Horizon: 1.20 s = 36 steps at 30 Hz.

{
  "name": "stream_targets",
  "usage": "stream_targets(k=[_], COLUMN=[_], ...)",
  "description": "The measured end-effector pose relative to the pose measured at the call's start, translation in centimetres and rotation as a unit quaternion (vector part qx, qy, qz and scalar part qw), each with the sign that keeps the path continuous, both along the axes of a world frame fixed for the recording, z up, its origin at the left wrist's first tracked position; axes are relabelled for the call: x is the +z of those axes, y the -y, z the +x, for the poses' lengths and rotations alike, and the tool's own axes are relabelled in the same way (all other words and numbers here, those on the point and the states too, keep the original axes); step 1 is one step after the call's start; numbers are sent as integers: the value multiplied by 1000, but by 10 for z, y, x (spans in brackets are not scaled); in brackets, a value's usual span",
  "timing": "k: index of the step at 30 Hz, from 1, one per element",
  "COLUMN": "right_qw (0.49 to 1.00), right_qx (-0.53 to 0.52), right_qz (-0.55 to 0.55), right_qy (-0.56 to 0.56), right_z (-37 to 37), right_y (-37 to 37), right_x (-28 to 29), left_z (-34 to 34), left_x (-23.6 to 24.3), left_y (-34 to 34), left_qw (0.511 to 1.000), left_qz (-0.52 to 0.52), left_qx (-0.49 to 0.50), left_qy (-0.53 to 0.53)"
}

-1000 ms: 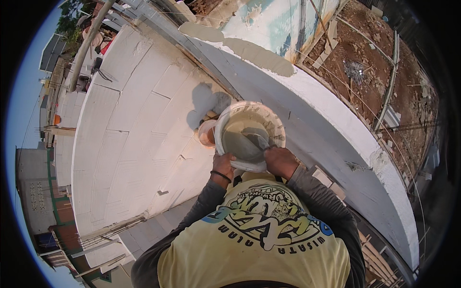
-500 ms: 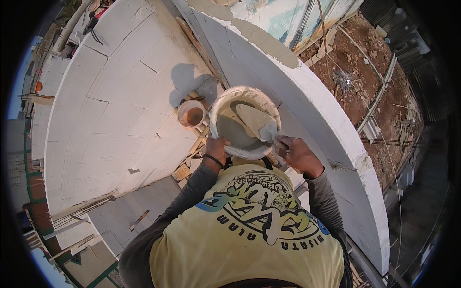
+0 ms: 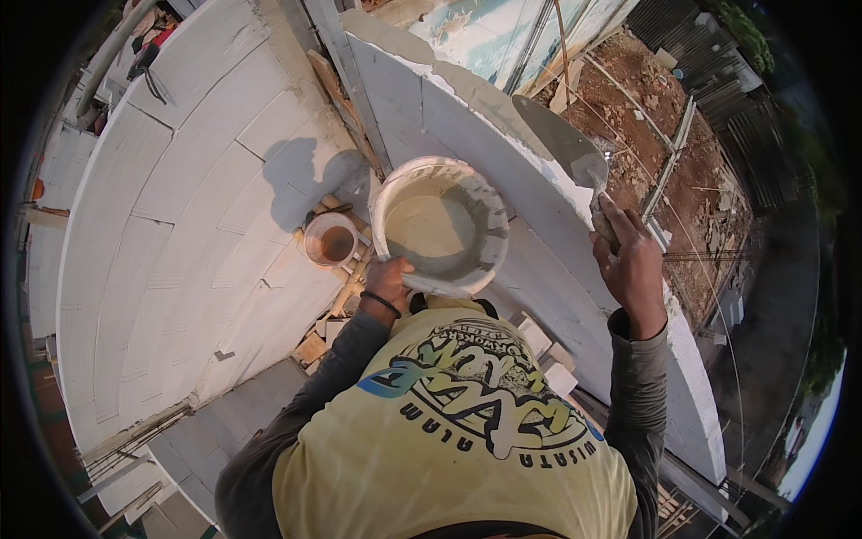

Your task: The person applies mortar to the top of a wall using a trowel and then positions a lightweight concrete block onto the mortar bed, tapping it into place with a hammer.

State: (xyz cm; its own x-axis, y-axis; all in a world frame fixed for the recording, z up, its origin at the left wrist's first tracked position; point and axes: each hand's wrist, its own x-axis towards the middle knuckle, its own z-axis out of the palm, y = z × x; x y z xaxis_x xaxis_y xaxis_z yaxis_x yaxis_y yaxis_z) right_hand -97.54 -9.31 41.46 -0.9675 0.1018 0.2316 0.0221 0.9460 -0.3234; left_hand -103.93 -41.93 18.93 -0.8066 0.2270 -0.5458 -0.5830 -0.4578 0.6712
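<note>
My left hand [image 3: 388, 280] grips the lower left rim of a round pale bucket [image 3: 492, 225] holding grey wet mortar [image 3: 426, 225]. My right hand [image 3: 628, 256] is closed round the handle of a metal trowel [image 3: 561, 139], its blade over the top of the curved white block wall [image 3: 690, 377]. A strip of grey mortar [image 3: 458, 81] lies along that wall's top toward the far end. Left of the bucket sits a smaller pail [image 3: 313, 240] with brown contents on some wooden pieces.
A broad white block surface [image 3: 171, 269] fills the left side. A bare timber [image 3: 341, 108] runs along the junction. Beyond the wall are dirt with rubble [image 3: 673, 251], thin wires, a painted wall [image 3: 489, 40] and corrugated sheets [image 3: 754, 153]. Loose blocks [image 3: 548, 359] lie below.
The trowel has come out of the bucket and moved up and right over the wall top with my right hand. My left hand still holds the bucket.
</note>
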Motion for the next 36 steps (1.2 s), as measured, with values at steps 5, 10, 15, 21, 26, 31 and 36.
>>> stream_targets(k=[5, 10, 15, 21, 26, 31, 36], right_qw=[993, 994, 995, 835, 829, 876, 824], right_qx=[-29, -46, -25, -192, -220, -149, -239], right_qz=[86, 81, -85, -478, -465, -413, -474], right_qy=[82, 57, 48, 194, 218, 199, 196], right_z=[-10, -9, -5, -11, 17, -17, -5], right_y=[12, 14, 12, 49, 91, 102, 110], right_x=[16, 14, 3, 14, 23, 14, 11], left_z=[-16, -35, -51, -70, -73, -82, -78], left_x=[-12, -13, -21, -40, -31, -35, -31], left_y=[12, 25, 35, 43, 41, 38, 36], left_qw=[1000, 999, 999, 997, 998, 996, 998], left_qz=[1, 12, 0, -13, -20, -26, -37], left_qx=[7, -26, -44, -70, -63, -77, -40], left_qy=[-21, -35, -22, -9, -4, 39, 43])
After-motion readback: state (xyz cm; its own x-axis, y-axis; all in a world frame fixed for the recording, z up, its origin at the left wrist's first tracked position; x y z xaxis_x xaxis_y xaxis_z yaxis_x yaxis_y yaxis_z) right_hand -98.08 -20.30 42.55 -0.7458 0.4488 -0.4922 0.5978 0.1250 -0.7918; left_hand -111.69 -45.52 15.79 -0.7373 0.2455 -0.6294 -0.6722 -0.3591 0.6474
